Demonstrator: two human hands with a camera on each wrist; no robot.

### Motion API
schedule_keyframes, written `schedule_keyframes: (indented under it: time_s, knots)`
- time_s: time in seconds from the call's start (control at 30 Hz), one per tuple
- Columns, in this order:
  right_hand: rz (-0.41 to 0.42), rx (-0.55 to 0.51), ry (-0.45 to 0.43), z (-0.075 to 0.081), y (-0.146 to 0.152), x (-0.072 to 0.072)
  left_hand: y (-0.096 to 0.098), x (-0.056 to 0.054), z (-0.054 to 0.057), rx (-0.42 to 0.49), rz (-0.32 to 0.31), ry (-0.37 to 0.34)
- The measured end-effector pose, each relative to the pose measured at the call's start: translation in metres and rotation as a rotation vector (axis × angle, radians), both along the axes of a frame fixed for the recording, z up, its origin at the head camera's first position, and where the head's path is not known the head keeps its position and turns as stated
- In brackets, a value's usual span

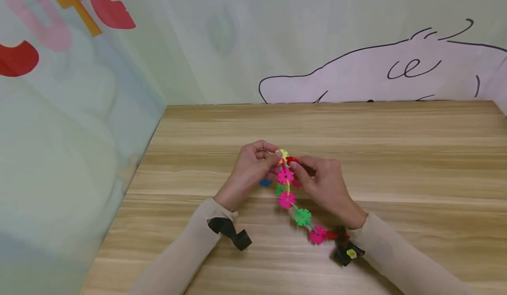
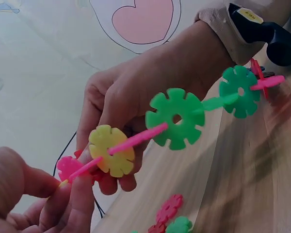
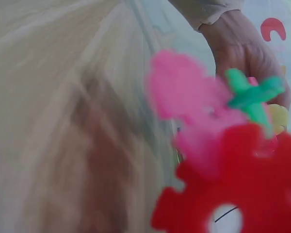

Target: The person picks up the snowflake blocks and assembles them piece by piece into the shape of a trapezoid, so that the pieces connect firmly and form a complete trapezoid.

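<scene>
A chain of notched plastic flower discs hangs between both hands above the table. At its upper end my left hand (image 1: 253, 165) pinches a yellow disc (image 1: 282, 155) between thumb and fingers. Close by on the right, my right hand (image 1: 326, 182) pinches a red disc (image 1: 292, 159). Below them the chain runs down through pink discs (image 1: 287, 199) and a green disc (image 1: 303, 217) toward the right wrist. The left wrist view shows a yellow disc (image 2: 117, 162) and a green disc (image 2: 170, 131) slotted together by pink ones. A large red disc (image 3: 252, 179) fills the right wrist view's near corner.
Beneath and behind the hands, a blue disc (image 1: 265, 182) and a green disc (image 1: 280, 190) show partly. The wood-grain table (image 1: 396, 154) meets a printed wall cover (image 1: 206, 57) at the back and left. Black straps with mounts (image 1: 241, 240) sit on both wrists.
</scene>
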State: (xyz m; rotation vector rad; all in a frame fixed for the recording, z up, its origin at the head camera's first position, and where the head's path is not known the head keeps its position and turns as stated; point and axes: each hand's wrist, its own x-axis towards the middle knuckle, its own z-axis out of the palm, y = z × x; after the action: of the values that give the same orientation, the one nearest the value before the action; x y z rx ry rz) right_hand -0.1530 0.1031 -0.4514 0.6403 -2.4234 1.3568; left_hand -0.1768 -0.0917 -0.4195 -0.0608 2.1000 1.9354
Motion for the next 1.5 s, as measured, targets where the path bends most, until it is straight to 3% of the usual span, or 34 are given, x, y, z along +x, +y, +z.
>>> schedule_keyframes:
  time_s: [0.23,0.47,0.53,0.7,0.83,0.97,1.13,1.2,1.5]
  knots:
    - [0.026,-0.031,-0.078,0.004,-0.011,-0.002,-0.006,0.002,-0.002,0.007,0.013,0.024]
    - [0.107,0.1,-0.315,0.012,0.0,-0.015,-0.02,-0.001,-0.001,0.0,0.041,0.034]
    - [0.11,0.195,-0.295,0.011,0.005,-0.017,-0.021,-0.002,-0.002,0.008,0.047,0.019]
    - [0.116,0.456,-0.153,0.001,0.012,-0.012,-0.019,-0.002,-0.012,0.025,0.028,-0.013]
    - [0.111,0.495,-0.126,-0.003,0.013,-0.006,-0.016,-0.003,-0.026,0.04,0.02,0.005]
    - [0.078,0.373,-0.223,-0.003,0.014,-0.012,-0.016,-0.005,-0.039,0.047,-0.001,0.065]
    - [0.162,-0.039,-0.594,-0.005,0.018,-0.026,-0.018,-0.005,-0.046,0.049,0.007,0.175]
    - [0.22,-0.152,-0.702,-0.005,0.018,-0.029,-0.019,-0.005,-0.046,0.042,0.01,0.202]
    - [0.335,-0.246,-0.765,-0.004,0.017,-0.032,-0.018,-0.006,-0.046,-0.011,-0.014,0.26]
